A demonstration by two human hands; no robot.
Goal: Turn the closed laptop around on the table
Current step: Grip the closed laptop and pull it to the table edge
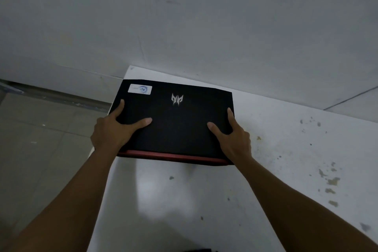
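A closed black laptop (173, 127) lies flat at the far left corner of the white table (286, 159). Its lid carries a silver logo and a white sticker near the far left corner, and a red strip runs along its near edge. My left hand (112, 131) grips the laptop's near left corner, thumb and index finger on the lid, the other fingers hidden under the edge. My right hand (231, 139) holds the near right corner the same way, thumb and index finger spread on top.
A grey wall (184, 16) stands right behind the table. The laptop's left side sits at the table's left edge, beyond which is a tiled floor (41, 149). The tabletop to the right shows stains and chipped spots.
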